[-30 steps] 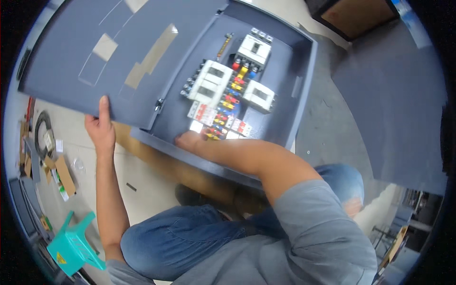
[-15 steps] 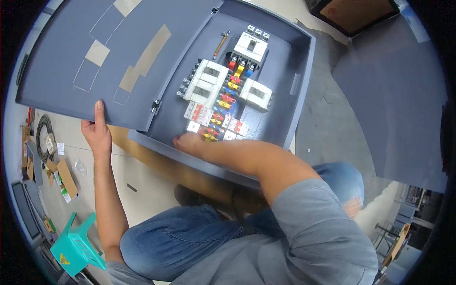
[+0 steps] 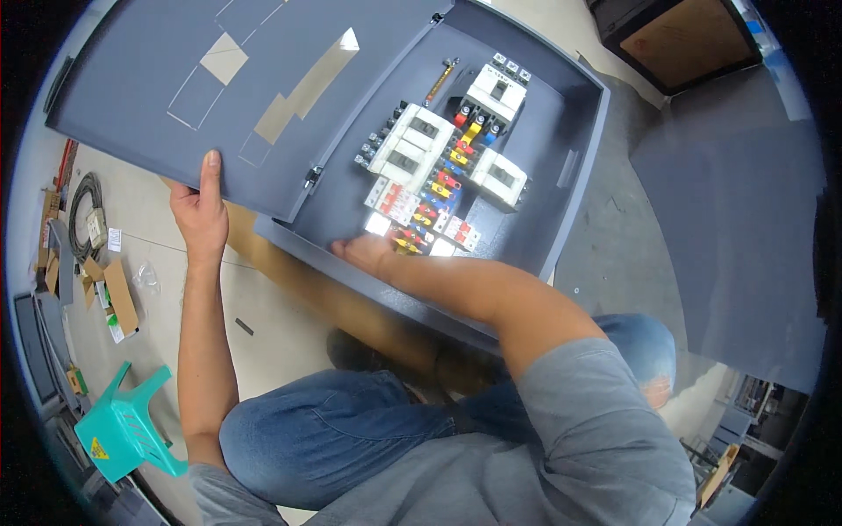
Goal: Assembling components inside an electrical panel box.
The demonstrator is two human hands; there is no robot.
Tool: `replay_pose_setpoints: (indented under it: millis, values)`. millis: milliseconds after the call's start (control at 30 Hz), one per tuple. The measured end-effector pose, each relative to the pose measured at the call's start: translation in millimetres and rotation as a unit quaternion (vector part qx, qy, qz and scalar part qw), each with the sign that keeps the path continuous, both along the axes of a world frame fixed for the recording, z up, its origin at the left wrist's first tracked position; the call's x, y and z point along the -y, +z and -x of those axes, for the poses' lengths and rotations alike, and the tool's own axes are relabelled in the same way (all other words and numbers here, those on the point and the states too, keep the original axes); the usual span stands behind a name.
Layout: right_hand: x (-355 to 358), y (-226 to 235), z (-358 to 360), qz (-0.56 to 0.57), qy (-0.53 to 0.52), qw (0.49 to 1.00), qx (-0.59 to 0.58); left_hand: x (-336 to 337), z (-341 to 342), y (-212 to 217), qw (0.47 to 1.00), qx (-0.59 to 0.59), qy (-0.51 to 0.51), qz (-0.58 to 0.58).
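Observation:
A dark grey metal electrical enclosure (image 3: 586,167) lies open in front of me, its door (image 3: 158,96) swung out to the left. The door has rectangular cutouts. My left hand (image 3: 202,215) is closed on the door's near edge, thumb on top and fingers underneath. My right hand (image 3: 364,254) reaches into the enclosure's near left corner, fingers curled and partly hidden, beside the lowest breakers. Whatever it holds, if anything, is hidden. White circuit breakers (image 3: 408,149) flank a column of red, yellow and blue busbar pieces (image 3: 443,184). A larger breaker (image 3: 495,90) sits at the top.
At lower left stands a green plastic stool (image 3: 132,425). Behind it are an opened cardboard box (image 3: 121,294) and a coil of black cable (image 3: 85,215). A large grey panel (image 3: 737,237) fills the right side, with a dark-framed box (image 3: 688,39) at the back.
The view has shifted, so the enclosure and both hands appear farther right. Both hands keep nearly the same places: left on the door edge, right inside by the lowest breakers.

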State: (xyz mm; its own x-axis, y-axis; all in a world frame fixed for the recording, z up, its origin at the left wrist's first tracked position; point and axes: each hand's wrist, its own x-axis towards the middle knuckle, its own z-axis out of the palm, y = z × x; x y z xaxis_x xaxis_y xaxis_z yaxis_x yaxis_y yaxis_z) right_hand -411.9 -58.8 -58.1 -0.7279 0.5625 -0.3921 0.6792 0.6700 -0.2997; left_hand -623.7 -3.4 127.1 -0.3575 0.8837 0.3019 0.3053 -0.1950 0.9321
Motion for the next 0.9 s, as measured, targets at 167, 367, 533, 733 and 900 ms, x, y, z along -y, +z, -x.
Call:
replay_pose_setpoints:
  millis: [167,367,533,733,900]
  values:
    - [1,-4,1,0.038,-0.018,0.999,0.000,1,0,1,1.000,0.002,-0.007,0.004]
    - [3,-12,-2,0.000,-0.009,1.000,-0.020,1,-3,2,1.000,0.001,-0.004,-0.006]
    - [3,-18,-3,-0.018,0.020,1.000,-0.015,2,-2,2,1.000,0.001,-0.004,0.001]
    - [-1,-19,-6,0.003,0.047,0.999,-0.006,1,-2,1,1.000,0.011,-0.017,-0.016]
    - [1,0,-11,0.022,0.048,0.998,0.019,2,-5,3,1.000,0.027,-0.011,-0.009]
